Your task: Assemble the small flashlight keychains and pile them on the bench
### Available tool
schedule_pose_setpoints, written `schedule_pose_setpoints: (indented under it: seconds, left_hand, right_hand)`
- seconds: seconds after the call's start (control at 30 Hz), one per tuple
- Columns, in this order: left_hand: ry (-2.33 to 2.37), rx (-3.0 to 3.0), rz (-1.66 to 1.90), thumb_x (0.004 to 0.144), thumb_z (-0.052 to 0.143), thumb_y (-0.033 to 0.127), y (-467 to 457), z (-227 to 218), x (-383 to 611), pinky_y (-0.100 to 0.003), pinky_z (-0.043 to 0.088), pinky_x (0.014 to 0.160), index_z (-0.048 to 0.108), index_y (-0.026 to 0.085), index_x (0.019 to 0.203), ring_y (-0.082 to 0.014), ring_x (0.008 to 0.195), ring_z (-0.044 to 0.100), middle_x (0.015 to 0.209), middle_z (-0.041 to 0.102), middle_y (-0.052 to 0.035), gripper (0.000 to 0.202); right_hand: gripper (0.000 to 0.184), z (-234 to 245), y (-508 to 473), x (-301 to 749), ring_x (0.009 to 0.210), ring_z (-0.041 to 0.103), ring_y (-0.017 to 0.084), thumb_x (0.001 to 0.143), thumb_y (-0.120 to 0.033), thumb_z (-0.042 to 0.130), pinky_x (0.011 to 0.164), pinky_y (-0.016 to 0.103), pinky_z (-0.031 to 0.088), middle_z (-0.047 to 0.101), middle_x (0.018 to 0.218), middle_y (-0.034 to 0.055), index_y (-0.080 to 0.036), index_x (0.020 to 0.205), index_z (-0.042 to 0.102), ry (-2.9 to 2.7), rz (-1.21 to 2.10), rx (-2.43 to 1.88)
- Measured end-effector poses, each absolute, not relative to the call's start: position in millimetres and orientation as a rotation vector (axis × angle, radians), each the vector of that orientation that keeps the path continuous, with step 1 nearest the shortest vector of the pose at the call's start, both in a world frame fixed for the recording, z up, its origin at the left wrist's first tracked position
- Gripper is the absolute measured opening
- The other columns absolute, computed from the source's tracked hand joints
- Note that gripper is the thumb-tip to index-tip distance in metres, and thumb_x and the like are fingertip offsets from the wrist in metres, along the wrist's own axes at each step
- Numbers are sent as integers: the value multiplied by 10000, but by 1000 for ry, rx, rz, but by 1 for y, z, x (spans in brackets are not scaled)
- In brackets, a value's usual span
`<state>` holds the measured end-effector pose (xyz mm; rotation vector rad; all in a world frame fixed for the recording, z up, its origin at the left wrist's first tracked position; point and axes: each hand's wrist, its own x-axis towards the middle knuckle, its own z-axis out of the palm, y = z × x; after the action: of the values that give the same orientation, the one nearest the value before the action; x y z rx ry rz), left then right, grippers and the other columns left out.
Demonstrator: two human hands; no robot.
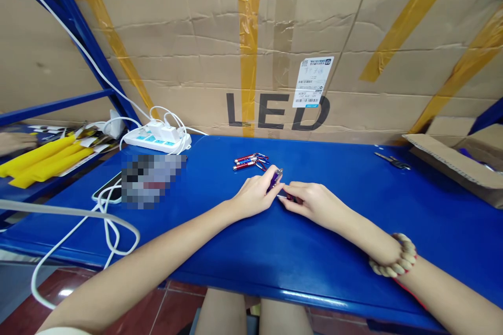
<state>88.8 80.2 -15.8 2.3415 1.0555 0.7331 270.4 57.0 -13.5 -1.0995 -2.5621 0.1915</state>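
My left hand is closed around a small purple metal penlight, its silver end pointing up and away from me. Close beside it, the fingers of my right hand are pinched on a slim dark red piece with a silver tip; most of that piece is hidden by the fingers, so its kind is unclear. Just beyond my left hand, several red and blue keychain penlights with small clips lie together on the blue table.
On the left are a white power strip with plugs and cables, a phone and yellow packets. Keys and an open cardboard box are at the right. A large carton stands behind. A person's hand shows far left.
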Motion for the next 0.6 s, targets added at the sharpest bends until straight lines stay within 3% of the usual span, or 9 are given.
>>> schedule_pose_setpoints:
  seconds: [0.23,0.6]
  left_hand:
    - [1085,2510,505,942,314,310,78,-11,88,-238,335,546,356,202,966,-211,722,621,806,604,-17,119]
    - [1058,2434,629,938,320,322,77,-15,89,-234,339,563,345,212,928,-179,682,597,788,582,-2,114]
  right_hand:
    - [239,-20,59,270,546,495,115,892,-255,439,537,230,352,546,645,31,-136,768,605,-2579,172,-1020]
    - [307,-16,59,270,529,471,103,919,-256,391,528,214,343,505,611,25,-122,753,613,-2514,182,-932]
